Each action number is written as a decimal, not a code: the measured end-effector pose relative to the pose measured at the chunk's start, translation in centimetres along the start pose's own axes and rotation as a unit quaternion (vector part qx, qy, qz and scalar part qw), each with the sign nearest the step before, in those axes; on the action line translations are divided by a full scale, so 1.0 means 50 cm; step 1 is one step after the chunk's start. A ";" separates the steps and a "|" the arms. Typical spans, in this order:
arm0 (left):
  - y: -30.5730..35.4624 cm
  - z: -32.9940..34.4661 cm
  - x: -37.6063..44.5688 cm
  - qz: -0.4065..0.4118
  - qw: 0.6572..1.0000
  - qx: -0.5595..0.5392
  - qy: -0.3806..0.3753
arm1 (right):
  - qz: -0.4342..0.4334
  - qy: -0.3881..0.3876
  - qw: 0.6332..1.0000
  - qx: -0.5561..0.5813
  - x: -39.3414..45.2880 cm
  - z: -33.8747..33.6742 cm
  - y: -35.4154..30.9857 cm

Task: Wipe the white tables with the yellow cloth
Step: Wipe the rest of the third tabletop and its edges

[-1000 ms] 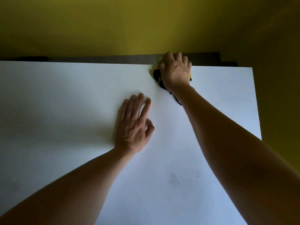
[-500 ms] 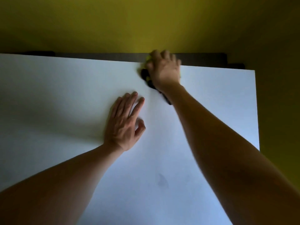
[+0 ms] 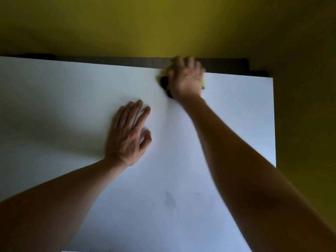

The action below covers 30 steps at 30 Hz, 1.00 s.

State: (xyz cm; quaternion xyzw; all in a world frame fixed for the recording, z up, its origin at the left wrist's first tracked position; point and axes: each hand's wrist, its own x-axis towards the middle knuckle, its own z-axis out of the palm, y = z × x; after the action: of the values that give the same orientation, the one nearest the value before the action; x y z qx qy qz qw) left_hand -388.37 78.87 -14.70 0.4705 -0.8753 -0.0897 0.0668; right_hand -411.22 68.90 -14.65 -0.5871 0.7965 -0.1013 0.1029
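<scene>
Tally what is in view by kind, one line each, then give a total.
Hands: 2, the left hand flat on the table, the right hand at the far edge over the cloth
Yellow cloth: 1, mostly hidden under the right hand
White table: 1
Total: 4

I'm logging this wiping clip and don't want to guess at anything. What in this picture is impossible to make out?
- Yellow cloth, head view: almost wholly under the right hand; only slivers show, so its shape and folds are unknown.
- Right hand: motion-blurred, so its grip cannot be read.
- White table: near and left edges cut off by the frame.
- Faint grey mark: too dim to tell stain from shadow.
- Left hand: covers the surface beneath it.
</scene>
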 end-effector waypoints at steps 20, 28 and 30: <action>0.187 0.050 0.062 0.066 0.997 0.034 -0.034 | 0.134 0.055 0.989 -0.017 -0.003 -0.102 0.391; 0.185 0.050 0.066 0.060 0.997 0.036 -0.029 | -0.011 0.037 0.999 0.024 -0.002 -0.014 0.080; 0.183 0.050 0.067 0.060 0.997 0.037 -0.030 | -0.028 0.027 0.999 0.030 0.004 -0.010 0.055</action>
State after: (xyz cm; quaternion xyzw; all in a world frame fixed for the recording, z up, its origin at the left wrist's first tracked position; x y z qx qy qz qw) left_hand -398.14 81.27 -15.01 0.4160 -0.9064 -0.0675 0.0281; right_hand -413.95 69.51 -14.97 -0.6028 0.7789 -0.1437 0.0964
